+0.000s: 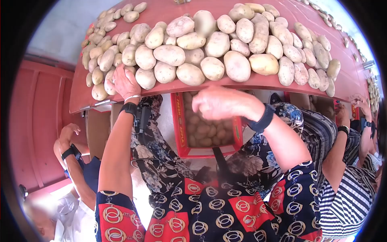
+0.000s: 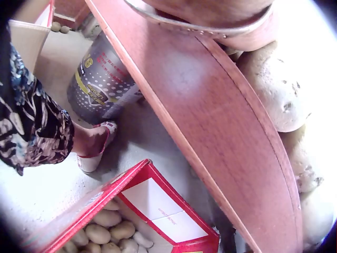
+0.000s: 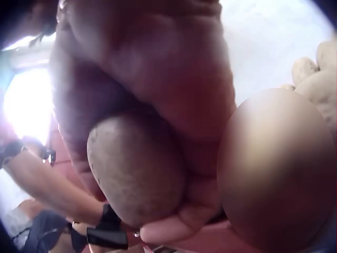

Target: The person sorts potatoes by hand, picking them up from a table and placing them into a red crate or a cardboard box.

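Note:
My right hand [image 1: 223, 104], blurred in the head view, is over the open red box between the legs. In the right wrist view its fingers curl round a potato [image 3: 137, 168]. Another large rounded shape [image 3: 276, 168], smeared by blur, shows beside that hand. At the left front edge of the table, my left hand [image 1: 125, 82] rests against the heap of potatoes [image 1: 169, 55], its fingers touching a pale potato [image 1: 109, 82]. The left wrist view hides most of those fingers. Potatoes [image 1: 203, 131] fill the bottom of the red box [image 1: 180, 125].
The red table [image 1: 258, 84] curves across the front, heaped with potatoes. Below it stands a dark grey bucket [image 2: 102, 84] near a foot in a shoe [image 2: 95, 155]. A cardboard box [image 1: 98, 131] is under the table's left end. People sit at both sides, arms close by.

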Motion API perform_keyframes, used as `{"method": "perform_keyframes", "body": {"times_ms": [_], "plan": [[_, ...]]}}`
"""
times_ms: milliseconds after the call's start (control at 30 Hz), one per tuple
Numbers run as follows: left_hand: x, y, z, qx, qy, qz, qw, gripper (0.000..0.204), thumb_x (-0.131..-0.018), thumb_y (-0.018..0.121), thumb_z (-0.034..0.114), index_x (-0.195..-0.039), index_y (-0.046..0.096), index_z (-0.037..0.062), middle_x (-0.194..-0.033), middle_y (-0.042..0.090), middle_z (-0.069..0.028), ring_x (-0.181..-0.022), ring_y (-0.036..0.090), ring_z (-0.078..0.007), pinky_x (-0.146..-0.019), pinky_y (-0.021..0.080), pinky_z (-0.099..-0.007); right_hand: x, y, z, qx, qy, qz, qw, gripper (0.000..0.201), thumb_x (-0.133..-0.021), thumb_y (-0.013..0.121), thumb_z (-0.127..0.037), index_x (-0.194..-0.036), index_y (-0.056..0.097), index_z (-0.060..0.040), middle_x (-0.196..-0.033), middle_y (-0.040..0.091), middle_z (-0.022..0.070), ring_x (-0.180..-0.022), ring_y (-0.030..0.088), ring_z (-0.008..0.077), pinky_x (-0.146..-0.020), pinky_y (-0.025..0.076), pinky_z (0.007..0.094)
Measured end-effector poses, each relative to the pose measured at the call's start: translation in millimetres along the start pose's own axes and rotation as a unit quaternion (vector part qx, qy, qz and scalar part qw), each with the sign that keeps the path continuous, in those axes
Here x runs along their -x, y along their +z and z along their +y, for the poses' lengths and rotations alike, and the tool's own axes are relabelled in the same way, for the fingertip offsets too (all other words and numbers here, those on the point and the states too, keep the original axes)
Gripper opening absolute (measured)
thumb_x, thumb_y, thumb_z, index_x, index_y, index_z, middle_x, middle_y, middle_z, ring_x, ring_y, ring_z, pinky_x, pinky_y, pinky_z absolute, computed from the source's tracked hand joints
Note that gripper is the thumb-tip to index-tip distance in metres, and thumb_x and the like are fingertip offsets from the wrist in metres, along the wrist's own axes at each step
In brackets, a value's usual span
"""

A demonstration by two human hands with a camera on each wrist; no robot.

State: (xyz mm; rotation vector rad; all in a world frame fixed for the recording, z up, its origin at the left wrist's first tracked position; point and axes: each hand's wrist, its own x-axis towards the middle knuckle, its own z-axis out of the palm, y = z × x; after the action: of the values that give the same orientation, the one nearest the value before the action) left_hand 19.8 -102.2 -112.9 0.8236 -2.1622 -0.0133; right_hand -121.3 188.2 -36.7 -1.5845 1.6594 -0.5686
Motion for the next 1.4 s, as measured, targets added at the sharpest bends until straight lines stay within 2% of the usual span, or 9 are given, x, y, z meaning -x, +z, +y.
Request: {"method": "perform_keyframes", "body": {"times_ms": [67,133,233,267,400,533,767,900,1400], "plan": [[0,-6,14,-0.056,-0.011,0.013,0.998,0.036,-0.085,0.037,0.023,-0.111,0.055,0.0042,-0.108,0.058,-0.0141,-0.105,0.051,-0.0318,-0.098,0.027,-0.0445,-2,9,7,0.043,0.004,-0.041,0.998,0.025,-0.072,0.057,-0.006,-0.096,0.062,-0.0037,-0.086,0.064,0.0169,-0.081,0.062,0.0295,-0.070,0.049,0.0385],[0,-3,10,-0.025,-0.003,0.020,0.999,0.036,-0.084,0.038,0.023,-0.111,0.055,0.0052,-0.108,0.058,-0.0131,-0.106,0.051,-0.0307,-0.099,0.024,-0.0455,-5,26,25,0.088,-0.121,0.090,0.985,0.030,-0.071,0.059,-0.011,-0.100,0.060,-0.0021,-0.089,0.062,0.0180,-0.084,0.061,0.0322,-0.074,0.049,0.0395],[-1,-3,9,-0.031,-0.005,0.019,0.999,0.036,-0.084,0.038,0.023,-0.111,0.055,0.0071,-0.109,0.058,-0.0117,-0.107,0.050,-0.0284,-0.101,0.018,-0.0472,-1,-4,8,0.039,-0.064,0.087,0.993,0.032,-0.073,0.061,-0.013,-0.104,0.059,-0.0019,-0.089,0.063,0.0167,-0.083,0.062,0.0301,-0.073,0.050,0.0371],[-1,-3,10,-0.047,-0.008,0.020,0.999,0.036,-0.084,0.038,0.023,-0.112,0.055,0.0076,-0.110,0.058,-0.0112,-0.108,0.050,-0.0278,-0.101,0.018,-0.0481,2,-15,9,-0.021,-0.066,0.114,0.991,0.031,-0.076,0.063,-0.015,-0.104,0.059,-0.0028,-0.088,0.064,0.0138,-0.081,0.064,0.0228,-0.071,0.051,0.0335],[1,2,0,-0.016,0.002,0.017,1.000,0.034,-0.086,0.038,0.024,-0.112,0.055,0.0103,-0.114,0.058,-0.0087,-0.108,0.051,-0.0249,-0.102,0.012,-0.0532,11,-62,20,-0.158,-0.080,0.399,0.900,0.010,-0.078,0.066,-0.011,-0.086,0.062,-0.0063,-0.072,0.065,0.0008,-0.071,0.061,0.0091,-0.064,0.050,0.0237],[0,-5,14,-0.066,-0.021,0.003,0.998,0.035,-0.087,0.038,0.024,-0.112,0.054,0.0067,-0.112,0.057,-0.0126,-0.107,0.051,-0.0288,-0.101,0.022,-0.0497,16,-96,53,-0.025,-0.044,0.595,0.802,0.017,-0.079,0.063,-0.006,-0.096,0.061,-0.0062,-0.082,0.065,0.0036,-0.074,0.061,0.0103,-0.065,0.049,0.0236],[0,-2,7,-0.047,0.012,0.020,0.999,0.034,-0.086,0.038,0.024,-0.108,0.056,0.0045,-0.108,0.058,-0.0144,-0.107,0.050,-0.0312,-0.098,0.027,-0.0480,4,-98,67,0.132,0.097,0.542,0.824,0.022,-0.078,0.061,-0.006,-0.100,0.059,-0.0060,-0.090,0.063,0.0045,-0.081,0.059,0.0123,-0.068,0.049,0.0250],[-1,-1,9,-0.037,-0.014,0.007,0.999,0.035,-0.086,0.038,0.026,-0.109,0.057,0.0081,-0.111,0.059,-0.0105,-0.109,0.051,-0.0281,-0.101,0.013,-0.0551,-1,-98,69,0.165,0.135,0.515,0.830,0.024,-0.078,0.060,-0.005,-0.102,0.058,-0.0059,-0.094,0.062,0.0050,-0.085,0.058,0.0135,-0.069,0.049,0.0258],[-1,3,4,-0.057,-0.027,0.012,0.998,0.034,-0.085,0.039,0.028,-0.110,0.056,0.0129,-0.114,0.059,-0.0073,-0.108,0.053,-0.0243,-0.102,0.011,-0.0576,6,-110,50,0.081,0.083,0.566,0.816,0.035,-0.076,0.056,-0.004,-0.111,0.053,-0.0055,-0.109,0.058,0.0070,-0.099,0.055,0.0179,-0.076,0.048,0.0289]]}}
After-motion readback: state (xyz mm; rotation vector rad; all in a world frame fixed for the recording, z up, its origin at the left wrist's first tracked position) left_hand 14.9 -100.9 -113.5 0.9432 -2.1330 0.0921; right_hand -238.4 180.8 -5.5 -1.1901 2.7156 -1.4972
